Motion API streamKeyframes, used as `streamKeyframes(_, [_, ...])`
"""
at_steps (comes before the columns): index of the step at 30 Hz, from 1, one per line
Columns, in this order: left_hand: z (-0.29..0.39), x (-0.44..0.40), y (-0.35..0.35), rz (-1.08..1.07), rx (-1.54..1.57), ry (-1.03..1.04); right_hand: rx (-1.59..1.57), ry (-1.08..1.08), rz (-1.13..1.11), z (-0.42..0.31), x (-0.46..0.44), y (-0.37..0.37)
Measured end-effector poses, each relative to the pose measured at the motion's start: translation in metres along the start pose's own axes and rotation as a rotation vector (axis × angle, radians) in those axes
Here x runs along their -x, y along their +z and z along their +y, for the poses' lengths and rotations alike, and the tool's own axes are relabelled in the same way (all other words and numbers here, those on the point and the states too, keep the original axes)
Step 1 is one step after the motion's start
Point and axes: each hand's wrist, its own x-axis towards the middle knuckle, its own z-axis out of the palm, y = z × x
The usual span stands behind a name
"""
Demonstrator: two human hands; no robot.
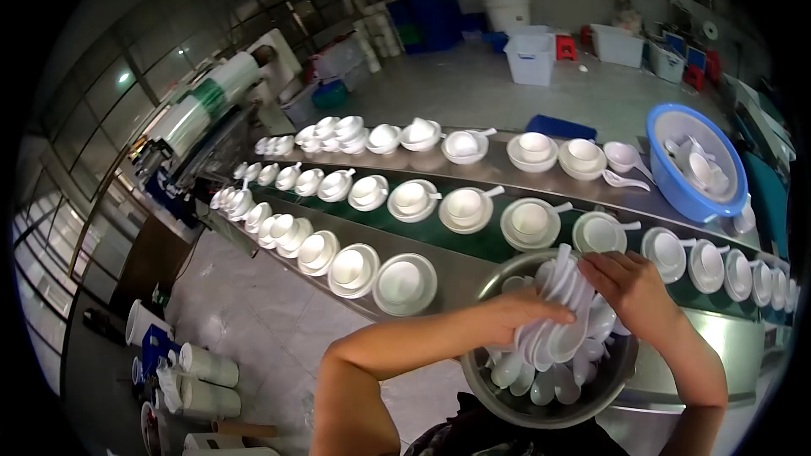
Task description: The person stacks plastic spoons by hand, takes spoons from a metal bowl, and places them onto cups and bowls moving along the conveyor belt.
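Observation:
A bundle of white soup spoons [564, 321] is gripped in my left hand [528, 311], its thumb laid across the stacked spoons. My right hand [629, 285] is closed at the upper right of the same bundle, fingertips bent against the handles; exactly how many spoons it pinches is hidden. Both hands are above a round metal basin [492, 405], in which more loose white spoons [543, 386] lie. Just beyond the hands, a white bowl set [600, 234] with a spoon rests on the green conveyor belt [487, 241].
Rows of white bowls on saucers [410, 198] line the belt and the steel ledges on both sides. A blue-rimmed basin [667, 190] holding white pieces stands at the right. A wrapping machine [207, 105] is at far left. Buckets [207, 365] stand on the floor, lower left.

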Motion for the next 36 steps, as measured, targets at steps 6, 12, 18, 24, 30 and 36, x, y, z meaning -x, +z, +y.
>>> streamKeyframes(6, [0.013, 0.014, 0.015, 0.035, -0.006, -0.024, 0.057, 0.002, 0.048, 0.006, 0.017, 0.002])
streamKeyframes(12, [0.01, 0.022, 0.008, 0.173, -0.09, 0.182, 0.177, 0.032, 0.156, 0.017, 0.049, -0.018])
streamKeyframes(18, [0.009, 0.038, -0.006, 0.332, -0.031, 0.456, 0.049, -0.128, -0.017, 0.008, 0.058, -0.027])
streamKeyframes(24, [0.005, 0.039, -0.003, 0.324, 0.057, 0.565, -0.035, -0.182, -0.205, -0.002, 0.037, -0.006])
streamKeyframes(30, [-0.004, 0.047, -0.007, 0.346, 0.124, 0.579, -0.299, -0.318, -0.321, -0.021, 0.035, 0.01])
streamKeyframes(36, [-0.011, 0.052, -0.009, 0.354, 0.159, 0.622, -0.09, -0.376, -0.364, -0.018, 0.028, 0.003])
